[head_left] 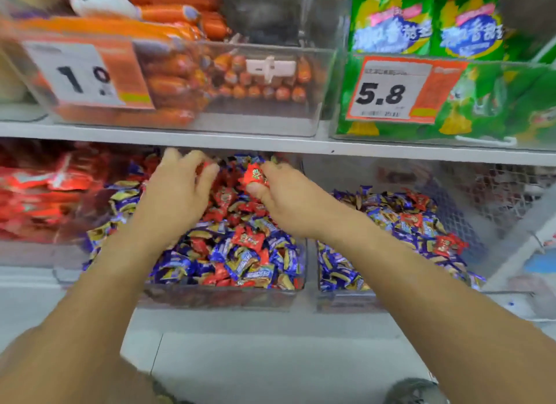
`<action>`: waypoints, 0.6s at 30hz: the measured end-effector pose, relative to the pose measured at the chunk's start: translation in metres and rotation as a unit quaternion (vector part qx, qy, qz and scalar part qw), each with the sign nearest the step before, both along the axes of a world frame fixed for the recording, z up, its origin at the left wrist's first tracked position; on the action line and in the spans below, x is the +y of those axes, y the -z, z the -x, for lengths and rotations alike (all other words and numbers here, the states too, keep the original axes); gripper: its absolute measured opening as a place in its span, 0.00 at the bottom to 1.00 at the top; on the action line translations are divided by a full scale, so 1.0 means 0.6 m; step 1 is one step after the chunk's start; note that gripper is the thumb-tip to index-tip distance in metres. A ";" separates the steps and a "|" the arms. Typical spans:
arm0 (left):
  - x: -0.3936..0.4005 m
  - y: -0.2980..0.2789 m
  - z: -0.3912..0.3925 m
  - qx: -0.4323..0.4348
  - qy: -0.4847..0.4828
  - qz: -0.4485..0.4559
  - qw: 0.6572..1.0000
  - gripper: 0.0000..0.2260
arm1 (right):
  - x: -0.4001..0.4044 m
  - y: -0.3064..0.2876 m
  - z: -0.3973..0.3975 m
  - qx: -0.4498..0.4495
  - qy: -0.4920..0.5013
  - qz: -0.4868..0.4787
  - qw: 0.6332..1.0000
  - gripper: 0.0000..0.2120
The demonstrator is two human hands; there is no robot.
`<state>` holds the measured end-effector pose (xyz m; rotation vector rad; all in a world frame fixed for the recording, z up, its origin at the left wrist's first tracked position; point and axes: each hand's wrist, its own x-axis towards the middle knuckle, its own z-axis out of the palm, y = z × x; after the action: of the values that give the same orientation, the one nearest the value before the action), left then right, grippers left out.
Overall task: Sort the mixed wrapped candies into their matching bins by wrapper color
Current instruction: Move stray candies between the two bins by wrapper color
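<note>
Pinched between thumb and fingers of the right hand [281, 194], a red candy [255, 175] hangs just above the mixed pile in the middle bin [222, 295]; its long axis is too crumpled to read. The left hand [177, 190] reaches over the same bin with curled fingers [207, 170] closing on red wrappers, though blur hides whether it grips one. Blue candies [240, 262] and red ones fill this bin; the right bin [346, 301] holds mostly blue. Red packs [36, 193] lie to the left. A shelf edge [270, 143] crosses just above the hands, carrying orange sausages [177, 73], green bags [469, 27] and a 5.8 tag [391, 91].
</note>
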<state>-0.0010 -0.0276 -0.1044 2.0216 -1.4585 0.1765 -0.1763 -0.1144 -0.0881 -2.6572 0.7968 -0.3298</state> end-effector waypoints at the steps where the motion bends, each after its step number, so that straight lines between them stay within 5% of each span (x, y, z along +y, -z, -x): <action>1: 0.003 0.006 -0.028 0.009 -0.016 -0.010 1.000 0.10 | -0.006 0.007 -0.032 0.006 -0.002 0.000 1.000 0.14; 7: 0.016 0.032 -0.109 0.028 -0.081 -0.122 0.989 0.25 | -0.024 0.027 -0.151 0.011 -0.026 -0.037 0.999 0.23; 10: 0.024 0.035 -0.087 0.011 -0.048 -0.092 0.995 0.31 | -0.030 0.025 -0.121 0.032 -0.036 -0.005 0.999 0.31; 16: 0.030 0.017 0.045 0.042 0.090 0.082 0.992 0.06 | -0.035 0.016 0.131 -0.075 0.078 0.022 0.994 0.19; 18: 0.016 0.005 0.112 0.058 0.154 0.091 0.982 0.08 | -0.065 0.036 0.232 -0.090 0.156 0.025 0.983 0.15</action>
<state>-0.0684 -0.0183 -0.1072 1.6119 -1.5963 0.0574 -0.3155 -0.1531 -0.1097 -2.4977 1.1572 -0.6658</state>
